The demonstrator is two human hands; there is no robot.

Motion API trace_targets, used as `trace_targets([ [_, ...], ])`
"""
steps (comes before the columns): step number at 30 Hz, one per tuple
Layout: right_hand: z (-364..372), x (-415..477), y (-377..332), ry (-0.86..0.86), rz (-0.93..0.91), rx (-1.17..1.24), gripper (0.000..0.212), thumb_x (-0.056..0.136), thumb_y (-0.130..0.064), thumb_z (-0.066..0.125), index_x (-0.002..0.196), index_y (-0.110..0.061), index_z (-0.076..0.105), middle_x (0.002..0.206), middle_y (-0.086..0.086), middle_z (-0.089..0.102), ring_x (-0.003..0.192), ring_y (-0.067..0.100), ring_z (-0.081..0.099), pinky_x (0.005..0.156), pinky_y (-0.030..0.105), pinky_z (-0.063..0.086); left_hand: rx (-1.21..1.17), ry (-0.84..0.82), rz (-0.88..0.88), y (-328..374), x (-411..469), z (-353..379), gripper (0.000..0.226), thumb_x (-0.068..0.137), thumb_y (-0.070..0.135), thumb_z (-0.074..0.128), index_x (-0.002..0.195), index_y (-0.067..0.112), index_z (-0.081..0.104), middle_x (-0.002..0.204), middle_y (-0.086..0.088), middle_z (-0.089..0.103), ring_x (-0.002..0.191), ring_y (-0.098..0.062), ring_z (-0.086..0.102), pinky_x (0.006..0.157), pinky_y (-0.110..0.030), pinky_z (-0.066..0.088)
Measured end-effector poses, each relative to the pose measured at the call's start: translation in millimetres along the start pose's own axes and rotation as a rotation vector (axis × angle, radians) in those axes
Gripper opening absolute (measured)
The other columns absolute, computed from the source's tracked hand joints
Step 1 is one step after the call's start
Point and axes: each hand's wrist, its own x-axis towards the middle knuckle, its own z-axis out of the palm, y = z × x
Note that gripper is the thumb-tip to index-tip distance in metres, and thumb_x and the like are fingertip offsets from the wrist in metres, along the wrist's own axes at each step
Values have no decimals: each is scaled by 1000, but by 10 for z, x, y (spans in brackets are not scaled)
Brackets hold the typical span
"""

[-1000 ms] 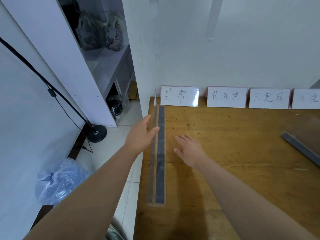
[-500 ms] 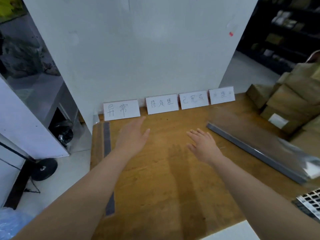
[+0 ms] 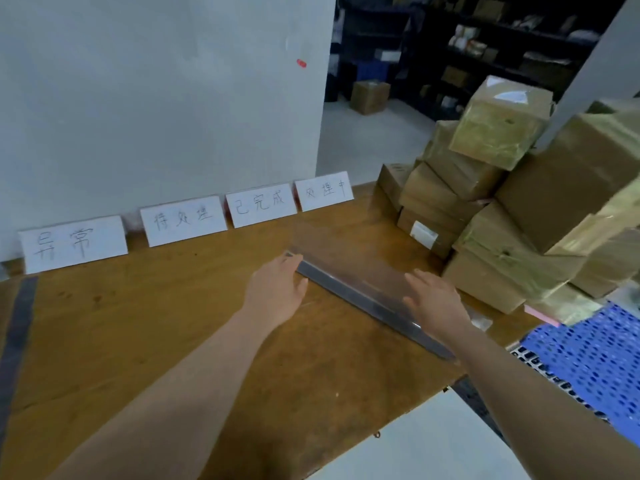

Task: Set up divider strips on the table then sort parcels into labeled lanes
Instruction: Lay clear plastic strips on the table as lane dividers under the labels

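Wooden table (image 3: 145,358), setup part done: one divider strip (image 3: 17,323) lay along its left edge. Left hand (image 3: 273,292) and right hand (image 3: 436,303), fingers straight and gripping nothing, were on the second strip (image 3: 346,289), askew mid-table. Parcels (image 3: 502,237) were unsorted, stacked at the right edge and crowding the rightmost lane. Four label cards (image 3: 183,220) lined the far edge.

1. Head cam, wide-angle, worn at person's head; faces fwd & down onto table (image 3: 138,341).
2. Near: table's close edge at frame bottom, wall (image 3: 156,98) at back, storeroom shelves (image 3: 485,46) far upper right.
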Motion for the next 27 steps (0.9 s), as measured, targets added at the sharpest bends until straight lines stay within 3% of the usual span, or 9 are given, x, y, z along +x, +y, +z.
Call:
trace_targets([
  [5,236,106,520,-88,-28,33,56,102,-35,39,153,-19,21,160,2,20,147,19,16,119,40,16,-4,-80,75,523,421,501,56,100,36,52,151,21,36,154,-1,40,135,-21,46,108,-38,41],
  [8,326,127,632,-64,-68,137,55,103,-32,38,153,-18,22,159,0,24,146,17,18,119,36,18,0,-125,115,709,641,746,59,100,37,51,153,21,30,158,0,32,145,-21,30,117,-40,31],
  [12,373,96,696,-12,-117,212,51,102,-28,40,151,-20,27,158,-3,28,146,15,21,118,30,18,136,-183,141,825,845,994,65,101,44,44,156,30,14,165,1,7,152,-25,5,120,-51,13],
  [18,331,35,736,26,-158,305,45,103,-25,41,148,-23,37,156,-3,30,144,14,24,117,30,21,239,-245,137,864,849,1187,65,103,42,35,156,34,-2,165,-1,-13,151,-26,-8,120,-54,6],
  [23,309,-33,735,59,-127,351,41,102,-24,43,143,-27,45,156,-6,30,142,12,28,110,20,23,274,-189,149,817,651,1227,71,104,36,37,155,29,-12,163,-5,-21,150,-26,-14,121,-53,2],
  [27,272,-41,715,76,-120,416,33,100,-23,49,131,-26,58,152,-4,38,138,15,37,110,27,30,236,-131,133,812,523,1219,65,105,35,36,157,29,-2,165,-5,-12,151,-26,-8,120,-49,4],
])
